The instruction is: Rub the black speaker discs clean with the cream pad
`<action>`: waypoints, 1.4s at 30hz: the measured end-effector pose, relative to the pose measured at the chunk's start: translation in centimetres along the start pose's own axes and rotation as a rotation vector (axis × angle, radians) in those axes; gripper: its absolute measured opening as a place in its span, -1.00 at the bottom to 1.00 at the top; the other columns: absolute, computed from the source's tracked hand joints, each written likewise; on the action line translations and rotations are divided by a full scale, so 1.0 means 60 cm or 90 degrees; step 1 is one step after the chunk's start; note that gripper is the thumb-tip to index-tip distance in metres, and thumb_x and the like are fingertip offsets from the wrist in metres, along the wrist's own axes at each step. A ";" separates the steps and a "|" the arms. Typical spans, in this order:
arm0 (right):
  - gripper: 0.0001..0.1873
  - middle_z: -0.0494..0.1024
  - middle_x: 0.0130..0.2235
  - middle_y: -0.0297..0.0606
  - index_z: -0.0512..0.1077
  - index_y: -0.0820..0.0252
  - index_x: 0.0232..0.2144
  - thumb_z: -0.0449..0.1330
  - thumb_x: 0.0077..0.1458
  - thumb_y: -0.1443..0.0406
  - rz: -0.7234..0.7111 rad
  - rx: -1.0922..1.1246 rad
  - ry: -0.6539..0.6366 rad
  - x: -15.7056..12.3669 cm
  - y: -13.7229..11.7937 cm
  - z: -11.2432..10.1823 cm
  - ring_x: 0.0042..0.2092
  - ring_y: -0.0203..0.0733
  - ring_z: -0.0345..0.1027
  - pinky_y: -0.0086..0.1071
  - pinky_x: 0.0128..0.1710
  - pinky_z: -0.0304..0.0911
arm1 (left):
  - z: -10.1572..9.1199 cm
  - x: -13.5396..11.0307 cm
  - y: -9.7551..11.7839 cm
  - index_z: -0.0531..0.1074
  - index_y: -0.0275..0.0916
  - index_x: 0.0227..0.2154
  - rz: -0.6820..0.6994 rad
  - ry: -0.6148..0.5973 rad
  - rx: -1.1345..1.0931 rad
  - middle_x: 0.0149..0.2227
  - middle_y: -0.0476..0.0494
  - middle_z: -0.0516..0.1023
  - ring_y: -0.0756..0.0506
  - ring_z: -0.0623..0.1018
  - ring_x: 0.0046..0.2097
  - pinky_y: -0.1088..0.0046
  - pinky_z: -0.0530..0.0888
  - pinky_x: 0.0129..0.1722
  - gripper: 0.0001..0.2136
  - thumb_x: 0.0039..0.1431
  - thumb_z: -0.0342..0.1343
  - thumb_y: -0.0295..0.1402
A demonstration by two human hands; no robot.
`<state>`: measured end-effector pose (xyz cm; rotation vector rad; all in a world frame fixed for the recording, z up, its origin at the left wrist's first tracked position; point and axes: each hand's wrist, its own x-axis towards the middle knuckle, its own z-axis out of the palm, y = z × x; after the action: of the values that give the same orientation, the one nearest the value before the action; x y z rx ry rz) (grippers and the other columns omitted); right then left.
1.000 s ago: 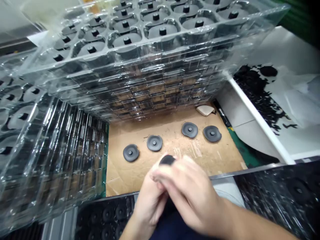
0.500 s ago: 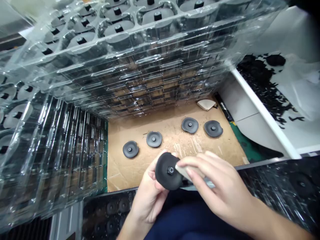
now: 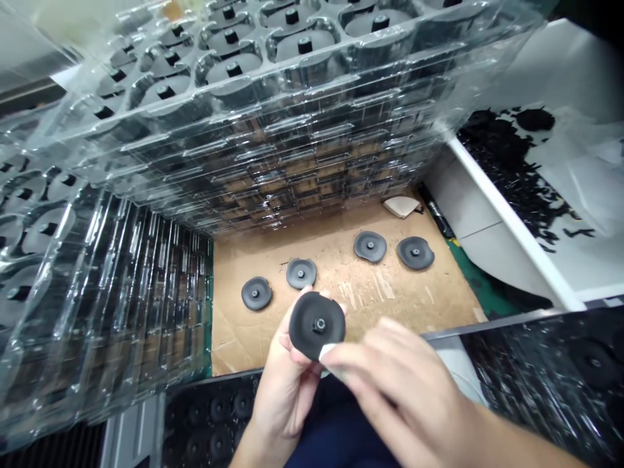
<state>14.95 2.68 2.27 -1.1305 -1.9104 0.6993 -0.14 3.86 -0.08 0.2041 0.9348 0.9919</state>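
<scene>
Above the brown cardboard sheet (image 3: 341, 286) on the worktop: round black rubber disc with a centre hub (image 3: 316, 325), pinched by left hand (image 3: 287, 390). Right hand (image 3: 390, 383) pinching a small pale tool (image 3: 327, 354), touching the disc's lower rim. Risk, probably: slipping and nicking the rim, or dropping among four matching black discs (image 3: 370, 247).

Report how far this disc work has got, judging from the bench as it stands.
Looks done: four black discs lie set out on the cardboard sheet. In hand: the left hand holds a fifth disc face-up while the right hand presses a small pale tool at its lower edge. Left: hard to count; stacked clear trays behind hold many more discs, whether finished or waiting I cannot tell.
</scene>
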 end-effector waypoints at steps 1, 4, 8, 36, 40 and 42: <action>-0.79 0.55 -0.36 -0.27 0.41 0.26 -0.20 0.02 0.15 0.45 0.042 0.021 0.003 -0.001 0.008 -0.002 -0.38 -0.28 0.38 -0.39 -0.37 0.29 | 0.000 0.001 0.000 0.53 -0.07 -0.19 0.019 0.006 0.004 -0.16 -0.01 0.62 0.01 0.58 -0.19 0.62 0.50 -0.19 -0.68 -0.08 0.30 -0.41; -0.82 0.57 -0.22 -0.30 0.40 0.16 -0.18 0.06 0.17 0.36 0.196 0.012 0.089 -0.002 0.035 -0.012 -0.23 -0.28 0.45 -0.46 -0.29 0.32 | -0.003 0.004 -0.002 0.51 -0.14 -0.14 0.072 0.018 0.008 -0.09 -0.10 0.58 -0.03 0.55 -0.09 0.61 0.47 -0.13 -0.66 -0.05 0.28 -0.30; -0.80 0.56 -0.17 -0.31 0.40 0.12 -0.15 0.09 0.17 0.36 0.189 -0.008 0.148 0.010 0.026 -0.016 -0.19 -0.28 0.44 -0.49 -0.30 0.32 | -0.003 0.004 -0.011 0.47 -0.12 -0.08 0.093 0.006 0.025 -0.02 -0.09 0.54 -0.10 0.51 0.00 0.55 0.45 -0.06 -0.62 -0.01 0.25 -0.27; -0.80 0.50 -0.18 -0.14 0.49 0.14 -0.22 0.17 0.11 0.22 0.202 -0.177 0.126 -0.085 0.173 0.079 -0.11 -0.03 0.33 -0.06 -0.09 0.25 | -0.007 0.013 0.000 0.44 -0.12 -0.05 0.072 0.032 -0.029 -0.02 -0.17 0.53 -0.21 0.51 0.00 0.24 0.43 0.04 -0.45 -0.20 0.32 -0.18; -0.77 0.47 -0.16 -0.18 0.48 0.10 -0.17 0.17 0.11 0.23 0.153 -0.123 0.165 -0.037 0.093 0.043 -0.09 -0.11 0.34 -0.18 -0.12 0.32 | -0.004 0.011 -0.005 0.49 -0.17 -0.13 0.095 0.023 -0.013 -0.02 -0.18 0.54 -0.26 0.48 0.04 0.21 0.42 0.06 -0.50 -0.23 0.34 -0.18; -0.79 0.45 -0.20 -0.18 0.52 0.12 -0.20 0.19 0.07 0.31 0.084 -0.087 0.172 -0.015 0.046 0.031 -0.12 -0.14 0.32 -0.24 -0.14 0.33 | -0.003 0.009 -0.006 0.47 -0.18 -0.10 0.084 0.019 -0.004 -0.04 -0.19 0.54 -0.24 0.47 0.05 0.25 0.42 0.06 -0.53 -0.14 0.31 -0.21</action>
<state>14.92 3.01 -1.18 -1.3720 -1.6863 0.4632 0.09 4.01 -0.68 0.2491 0.9556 1.1217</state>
